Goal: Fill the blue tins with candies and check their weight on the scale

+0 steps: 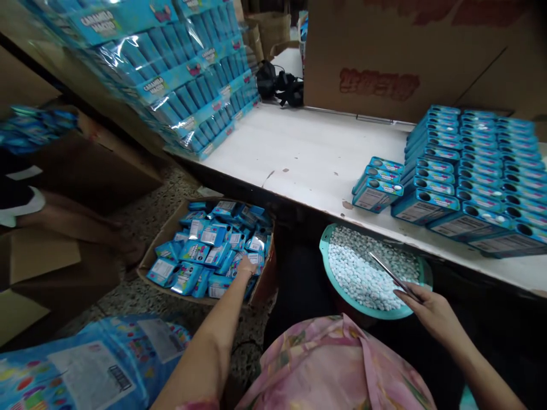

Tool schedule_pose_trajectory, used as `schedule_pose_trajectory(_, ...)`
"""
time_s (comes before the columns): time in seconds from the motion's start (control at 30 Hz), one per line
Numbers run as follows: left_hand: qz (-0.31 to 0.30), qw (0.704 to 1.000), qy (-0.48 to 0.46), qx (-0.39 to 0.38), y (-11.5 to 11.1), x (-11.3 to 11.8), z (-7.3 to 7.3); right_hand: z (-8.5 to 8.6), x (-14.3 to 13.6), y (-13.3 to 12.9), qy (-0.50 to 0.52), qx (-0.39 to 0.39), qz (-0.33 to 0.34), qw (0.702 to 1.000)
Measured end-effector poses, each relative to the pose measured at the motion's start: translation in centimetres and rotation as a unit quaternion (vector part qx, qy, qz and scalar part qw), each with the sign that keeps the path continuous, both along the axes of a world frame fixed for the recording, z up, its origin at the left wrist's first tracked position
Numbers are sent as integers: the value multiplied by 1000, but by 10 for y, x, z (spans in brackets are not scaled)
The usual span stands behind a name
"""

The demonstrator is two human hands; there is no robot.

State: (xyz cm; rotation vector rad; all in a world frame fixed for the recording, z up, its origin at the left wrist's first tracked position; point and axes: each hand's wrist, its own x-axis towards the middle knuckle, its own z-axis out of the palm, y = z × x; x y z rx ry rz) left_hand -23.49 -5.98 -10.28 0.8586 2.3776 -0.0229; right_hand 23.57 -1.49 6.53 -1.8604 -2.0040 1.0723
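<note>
My left hand [245, 266] reaches down among small blue candy boxes [194, 251] piled loosely in an open carton [265, 279] on the floor. Its fingers touch the boxes near the carton's right side, but are too small and blurred to show a grip. My right hand [429, 304] is closed on a thin metal utensil [391, 273], whose far end points up and left. Below the utensil lies a turquoise basin [327, 267] filled with small white candies [359, 273].
Rows of upright blue boxes [482, 171] stand on the white table [294, 148], right side. A wrapped stack of blue packs [179, 74] rises at the left. Behind is a large cardboard box [405, 51]. A blue printed bag [94, 364] and another person's limb [68, 219] are left.
</note>
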Motion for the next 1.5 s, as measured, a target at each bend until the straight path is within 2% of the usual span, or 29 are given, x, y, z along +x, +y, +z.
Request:
schedule_pose_trajectory(0.13,-6,997,-58,52,-17,4,3,-11,8,-11,15,-18,-19,1000)
schedule_pose_trajectory(0.23,-3,995,-69,71,-27,8,3,-13,16,-19,28,-17,-42,999)
schedule_pose_trajectory(0.4,8,990,-65,125,-28,4,5,-16,23,-32,42,-20,-44,998)
schedule_pose_trajectory(0.53,31,981,-81,171,-17,-9,10,-18,20,-35,44,-30,-46,998)
schedule_pose_trajectory(0.67,46,969,-125,208,0,3,10,-16,10,-29,37,-31,-35,998)
schedule_pose_trajectory(0.87,12,957,-157,244,29,30,8,-15,11,-26,37,-27,-36,998)
schedule_pose_trajectory(1.07,5,967,-139,213,58,26,13,-26,21,-37,69,-51,-51,995)
schedule_pose_trajectory(1.2,-36,963,-142,228,66,17,17,-27,18,-40,72,-60,-54,994)
schedule_pose_trajectory(1.27,-5,961,-159,224,63,11,18,-28,18,-40,76,-63,-51,994)
schedule_pose_trajectory(1.33,58,963,-162,207,53,5,18,-29,20,-39,76,-66,-54,993)
schedule_pose_trajectory(1.5,193,950,-182,165,3,-2,23,-32,31,-36,41,-60,-93,993)
